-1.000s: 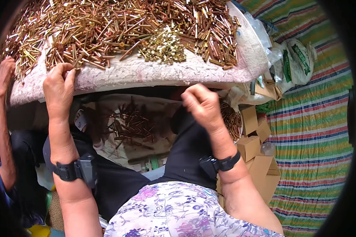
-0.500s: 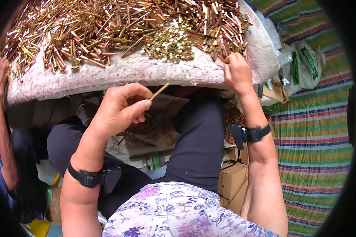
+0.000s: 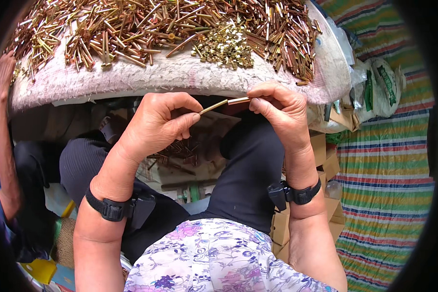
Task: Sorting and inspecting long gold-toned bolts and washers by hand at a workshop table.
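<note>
Gold rod [image 3: 213,107] protruding from left hand [image 3: 153,119], thumb and forefinger pinching it. Coppery tube [image 3: 239,100] extending from right hand [image 3: 284,109], fingertips gripping it. Facing ends nearly meeting between hands; contact unclear. Small gold pieces [image 3: 224,47] lying beyond hands.

L hand [image 3: 153,120], R hand [image 3: 286,113] pinching, close tog.

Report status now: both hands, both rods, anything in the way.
Left hand pinching gold-coloured rod. Right hand pinching copper-coloured rod. Rods roughly end to end, contact unclear. Nothing seen blocking them.
</note>
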Demonstrator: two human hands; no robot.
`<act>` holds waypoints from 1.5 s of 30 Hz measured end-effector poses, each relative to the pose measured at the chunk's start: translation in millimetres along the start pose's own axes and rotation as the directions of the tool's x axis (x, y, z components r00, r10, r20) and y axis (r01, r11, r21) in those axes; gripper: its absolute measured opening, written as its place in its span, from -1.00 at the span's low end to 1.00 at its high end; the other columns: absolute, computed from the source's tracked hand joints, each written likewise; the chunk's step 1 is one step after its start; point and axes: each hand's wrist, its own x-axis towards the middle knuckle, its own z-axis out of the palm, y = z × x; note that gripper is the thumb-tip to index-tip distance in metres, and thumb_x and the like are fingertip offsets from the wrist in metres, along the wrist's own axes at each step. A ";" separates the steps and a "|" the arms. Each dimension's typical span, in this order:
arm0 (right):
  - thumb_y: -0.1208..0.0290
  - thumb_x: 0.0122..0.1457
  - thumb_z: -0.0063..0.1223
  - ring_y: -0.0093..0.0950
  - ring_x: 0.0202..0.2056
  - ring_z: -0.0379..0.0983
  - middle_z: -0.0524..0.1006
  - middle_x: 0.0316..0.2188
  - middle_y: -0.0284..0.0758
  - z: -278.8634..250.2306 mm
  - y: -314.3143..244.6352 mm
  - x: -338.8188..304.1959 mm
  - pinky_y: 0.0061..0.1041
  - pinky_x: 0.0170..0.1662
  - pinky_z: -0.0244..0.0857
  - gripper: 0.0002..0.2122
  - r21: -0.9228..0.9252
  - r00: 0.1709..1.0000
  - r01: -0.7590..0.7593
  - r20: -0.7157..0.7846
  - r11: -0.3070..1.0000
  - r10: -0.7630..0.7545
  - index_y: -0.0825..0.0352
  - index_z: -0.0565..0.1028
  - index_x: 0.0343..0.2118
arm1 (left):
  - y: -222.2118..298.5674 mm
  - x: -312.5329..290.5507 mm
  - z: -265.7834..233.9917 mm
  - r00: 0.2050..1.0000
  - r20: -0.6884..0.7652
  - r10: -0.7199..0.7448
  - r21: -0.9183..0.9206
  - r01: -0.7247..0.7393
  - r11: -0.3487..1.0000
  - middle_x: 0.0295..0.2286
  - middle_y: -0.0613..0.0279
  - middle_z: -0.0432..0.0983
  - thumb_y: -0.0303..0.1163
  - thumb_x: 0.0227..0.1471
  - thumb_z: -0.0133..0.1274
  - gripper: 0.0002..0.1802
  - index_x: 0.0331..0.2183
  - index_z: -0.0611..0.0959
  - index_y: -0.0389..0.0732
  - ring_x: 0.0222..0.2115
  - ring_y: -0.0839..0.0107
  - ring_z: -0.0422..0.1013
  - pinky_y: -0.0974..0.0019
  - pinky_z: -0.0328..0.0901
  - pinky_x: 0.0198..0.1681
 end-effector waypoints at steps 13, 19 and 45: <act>0.59 0.03 0.10 -0.73 -0.58 0.38 0.46 -0.59 -0.43 41.9 -0.8 -0.8 -0.76 -0.52 0.28 -0.86 0.147 0.987 -0.154 0.058 0.977 0.147 0.40 0.40 -0.34 | -2.3 -6.7 2.9 0.988 -0.043 0.151 0.004 -0.151 0.989 -0.57 0.32 0.50 -0.60 -0.09 0.11 -0.83 -0.33 0.60 -0.31 -0.60 0.62 0.41 0.54 0.34 -0.52; 0.48 0.13 0.02 -0.73 -0.62 0.37 0.46 -0.61 -0.44 47.2 8.3 7.9 -0.76 -0.59 0.23 -0.92 0.166 0.988 -0.152 0.040 0.974 0.148 0.38 0.46 -0.40 | -3.3 -5.0 1.4 0.999 -0.007 0.044 -0.066 -0.045 0.997 -0.61 0.29 0.51 -0.55 -0.07 0.11 -0.84 -0.34 0.61 -0.34 -0.61 0.63 0.41 0.54 0.34 -0.53; 0.72 -0.01 0.04 -0.71 -0.43 0.36 0.46 -0.46 -0.43 14.2 9.0 12.4 -0.72 -0.37 0.26 -0.88 0.109 0.999 -0.033 0.023 0.993 0.030 0.42 0.49 -0.39 | -5.5 4.2 1.2 1.000 -0.022 0.010 -0.041 -0.011 0.999 -0.59 0.34 0.49 -0.53 -0.04 0.09 -0.85 -0.35 0.61 -0.37 -0.62 0.65 0.39 0.57 0.33 -0.54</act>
